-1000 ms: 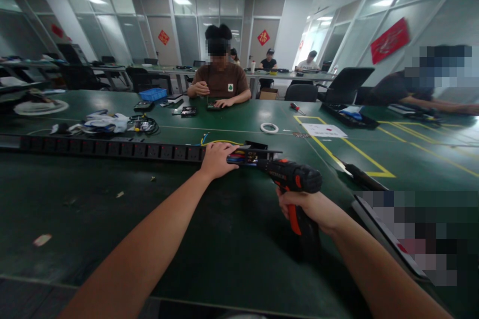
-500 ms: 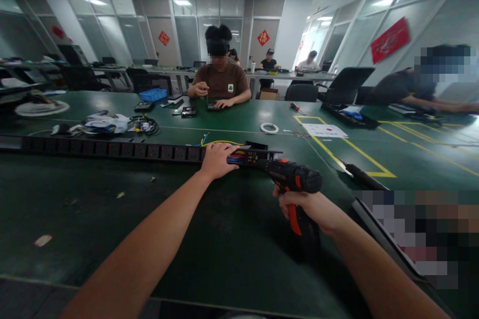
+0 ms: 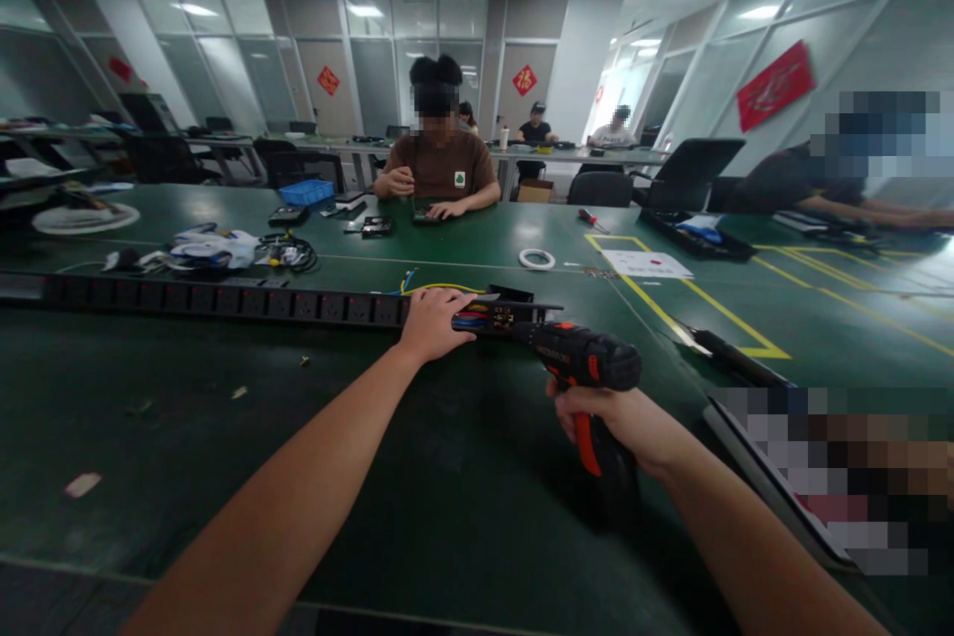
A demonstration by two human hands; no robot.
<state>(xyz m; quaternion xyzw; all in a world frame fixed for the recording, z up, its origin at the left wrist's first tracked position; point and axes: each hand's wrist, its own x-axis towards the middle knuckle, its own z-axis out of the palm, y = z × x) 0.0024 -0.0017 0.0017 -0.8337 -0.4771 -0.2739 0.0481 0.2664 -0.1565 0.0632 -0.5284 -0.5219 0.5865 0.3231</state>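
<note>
Pressing down on the near end of a long black power strip [image 3: 224, 300], the left hand [image 3: 436, 323] has its fingers [image 3: 460, 306] curled over the casing, holding it against the green bench [image 3: 447, 487]. Just beyond those fingertips the strip's end lies open, with red, blue and yellow wires [image 3: 477, 319] showing inside.

The right hand [image 3: 622, 417] is wrapped narrow around the grip of a black and orange cordless driver [image 3: 588, 363], index finger by the orange trigger. Its nose points at the open end, right beside the left fingertips. Pale lettering runs along the driver's body, too small to read.

Farther out from the fingers, a white coil [image 3: 537, 258] lies on the bench. Across from it sits a person in a brown shirt [image 3: 445, 169] with a small white and green chest badge. A red diamond [image 3: 525, 79] on the far door bears the character 福.
</note>
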